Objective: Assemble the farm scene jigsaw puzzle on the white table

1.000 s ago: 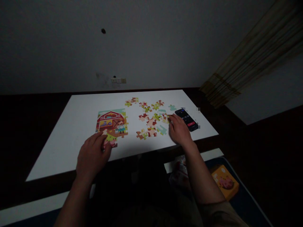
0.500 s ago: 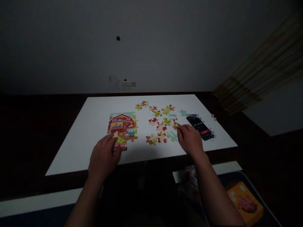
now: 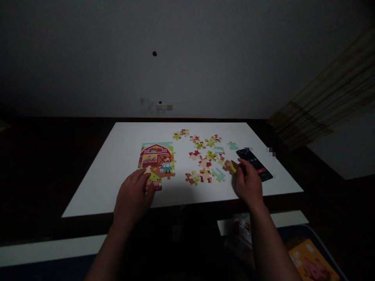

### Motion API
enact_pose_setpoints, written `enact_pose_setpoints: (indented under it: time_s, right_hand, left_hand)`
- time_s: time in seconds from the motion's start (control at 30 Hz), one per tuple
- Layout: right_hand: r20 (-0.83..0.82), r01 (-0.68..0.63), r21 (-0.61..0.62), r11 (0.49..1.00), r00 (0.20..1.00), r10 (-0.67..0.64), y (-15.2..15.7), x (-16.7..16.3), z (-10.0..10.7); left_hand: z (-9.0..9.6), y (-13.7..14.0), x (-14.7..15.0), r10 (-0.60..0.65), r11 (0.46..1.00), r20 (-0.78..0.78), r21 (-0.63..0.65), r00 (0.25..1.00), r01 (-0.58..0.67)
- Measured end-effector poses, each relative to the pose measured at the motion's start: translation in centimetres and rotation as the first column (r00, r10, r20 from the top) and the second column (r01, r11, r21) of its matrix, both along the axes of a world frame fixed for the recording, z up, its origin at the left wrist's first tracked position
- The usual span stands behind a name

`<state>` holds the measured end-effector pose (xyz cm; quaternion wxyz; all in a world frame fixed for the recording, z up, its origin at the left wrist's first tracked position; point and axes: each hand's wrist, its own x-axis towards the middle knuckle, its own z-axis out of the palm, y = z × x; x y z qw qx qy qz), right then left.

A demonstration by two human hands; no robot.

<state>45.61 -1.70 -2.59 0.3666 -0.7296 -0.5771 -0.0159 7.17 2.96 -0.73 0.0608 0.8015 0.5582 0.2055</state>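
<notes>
On the white table [image 3: 99, 164], a partly joined jigsaw puzzle [image 3: 154, 158] shows a red barn and a farmer. My left hand [image 3: 133, 195] rests on its lower left corner, thumb and fingers apart, covering part of that edge. Between the thumb and fingers of my right hand [image 3: 249, 181] is a brown and green puzzle piece [image 3: 233, 166], tilted up from the table. Loose puzzle pieces [image 3: 205, 162] lie scattered between my hands, some overlapping. A pale blue puzzle piece [image 3: 233, 145] lies apart, near the phone.
A black phone [image 3: 265, 176] with a lit timer lies at the right, partly behind my right hand. Below the table's front edge are a clear plastic bag [image 3: 243, 224] and a yellow box [image 3: 313, 261]. Behind stands a grey wall [image 3: 205, 70] with a socket panel [image 3: 164, 107].
My right hand has moved right, towards the phone, and now holds a piece raised from the pile. The left hand stays on the joined puzzle. The whole view has shifted slightly.
</notes>
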Motion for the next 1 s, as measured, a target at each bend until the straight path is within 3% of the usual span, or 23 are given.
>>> enact_pose_setpoints:
  time_s: [0.33,0.53,0.8,0.93,1.0]
  right_hand:
    - [0.137,-0.022,-0.137,0.99,0.99,0.041,-1.0,0.5,-0.8]
    - [0.19,0.032,-0.151,0.988,0.982,-0.003,-0.6,0.1,-0.7]
    - [0.105,0.067,-0.191,0.979,0.993,-0.048,-0.8,0.6,-1.3]
    - [-0.066,0.173,-0.125,0.977,0.981,-0.182,-1.3,0.7,-1.5]
    - [-0.115,0.166,-0.095,0.981,0.977,-0.177,-1.5,0.7,-1.4]
  left_hand:
    - [0.0,0.1,-0.2,-0.002,1.0,-0.007,0.002,1.0,0.002]
    - [0.0,0.1,-0.1,0.005,1.0,-0.008,-0.005,1.0,-0.005]
    - [0.0,-0.3,0.0,0.027,1.0,0.026,-0.012,0.999,-0.026]
    - [-0.1,-0.5,-0.1,0.032,0.999,0.047,-0.002,0.998,-0.032]
    - [-0.1,-0.7,-0.1,0.025,1.0,0.05,0.002,0.998,-0.025]
